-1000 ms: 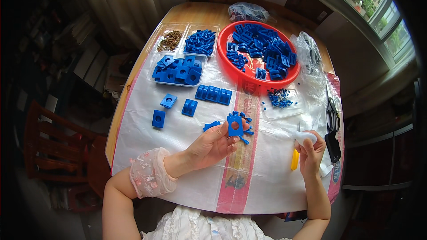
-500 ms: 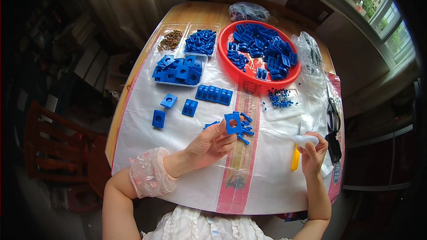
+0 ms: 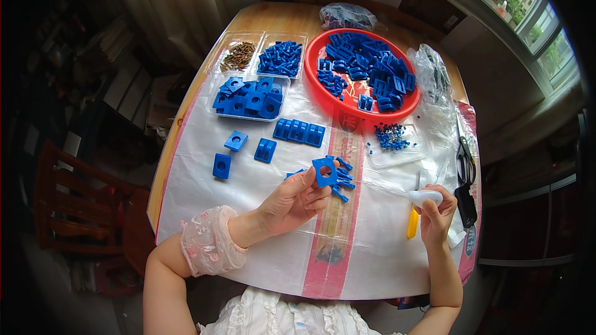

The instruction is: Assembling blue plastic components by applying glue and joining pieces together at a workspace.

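My left hand (image 3: 290, 203) pinches a blue square plate with a round hole (image 3: 325, 172) between thumb and fingers, holding it up over the middle of the table. Behind it lies a small heap of blue plastic pegs (image 3: 343, 177), partly covered by the hand. My right hand (image 3: 437, 218) grips a small white rounded bottle (image 3: 426, 198), its narrow end toward the left. Just below that bottle shows a yellow tool handle (image 3: 412, 223). Left of centre lie a blue block with a ridged top (image 3: 265, 150), a row of similar blocks (image 3: 298, 132) and two blue holed pieces (image 3: 221, 165).
A red basin (image 3: 310, 90) of blue parts stands at the back. Clear trays hold brass-coloured screws (image 3: 238, 57), blue pegs (image 3: 279, 58) and holed plates (image 3: 251, 100). Tiny blue and white pieces (image 3: 393, 138) fill a shallow lid. Black scissors (image 3: 465, 170) lie at the right edge.
The white bottle in my right hand has shifted slightly left and tilted a little. My left hand and the blue plate have hardly moved.
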Tool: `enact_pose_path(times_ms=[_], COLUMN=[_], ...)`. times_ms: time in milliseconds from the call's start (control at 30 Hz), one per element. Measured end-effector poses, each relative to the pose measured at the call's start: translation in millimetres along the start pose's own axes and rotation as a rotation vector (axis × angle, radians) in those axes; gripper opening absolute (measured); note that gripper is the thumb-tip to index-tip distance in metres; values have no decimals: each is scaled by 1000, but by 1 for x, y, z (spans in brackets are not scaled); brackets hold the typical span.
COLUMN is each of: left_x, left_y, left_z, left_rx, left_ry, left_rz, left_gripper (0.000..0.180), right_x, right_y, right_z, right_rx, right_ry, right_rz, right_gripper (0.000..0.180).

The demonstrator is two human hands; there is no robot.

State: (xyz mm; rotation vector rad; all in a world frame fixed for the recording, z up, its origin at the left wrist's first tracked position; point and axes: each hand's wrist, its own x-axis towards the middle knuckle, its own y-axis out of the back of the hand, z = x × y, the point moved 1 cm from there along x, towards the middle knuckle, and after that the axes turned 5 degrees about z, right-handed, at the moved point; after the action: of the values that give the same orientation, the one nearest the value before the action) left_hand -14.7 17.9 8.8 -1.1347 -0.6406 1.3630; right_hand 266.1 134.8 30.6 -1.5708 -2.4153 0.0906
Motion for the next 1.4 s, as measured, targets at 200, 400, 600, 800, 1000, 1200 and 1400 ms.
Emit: enact_pose_path(times_ms=[200, 400, 600, 800, 1000, 1200, 1400], left_x=[-1, 0, 0, 1, 0, 1, 0], left_y=[-4, -1, -1, 6, 2, 2, 2], left_z=[1, 0, 0, -2, 0, -1, -2], left_rx=[26, 18, 7, -23, -10, 1, 11], left_ry=[-4, -11, -3, 2, 8, -3, -10], left_rz=[-21, -36, -49, -59, -79, -45, -41], left_gripper=[50, 50, 45, 47, 48, 43, 42], right_x=[-1, -1, -1, -1, 0, 0, 0], right_y=[1, 2, 2, 0, 0, 3, -2], right_z=[1, 1, 1, 0, 1, 2, 0], right_rx=[-21, -37, -37, -45, -56, -50, -40], right_ry=[-16, -19, -13, -26, -19, -16, -9], right_rz=[-3, 5, 2, 7, 13, 0, 7], right_gripper=[22, 23, 24, 23, 22, 22, 21])
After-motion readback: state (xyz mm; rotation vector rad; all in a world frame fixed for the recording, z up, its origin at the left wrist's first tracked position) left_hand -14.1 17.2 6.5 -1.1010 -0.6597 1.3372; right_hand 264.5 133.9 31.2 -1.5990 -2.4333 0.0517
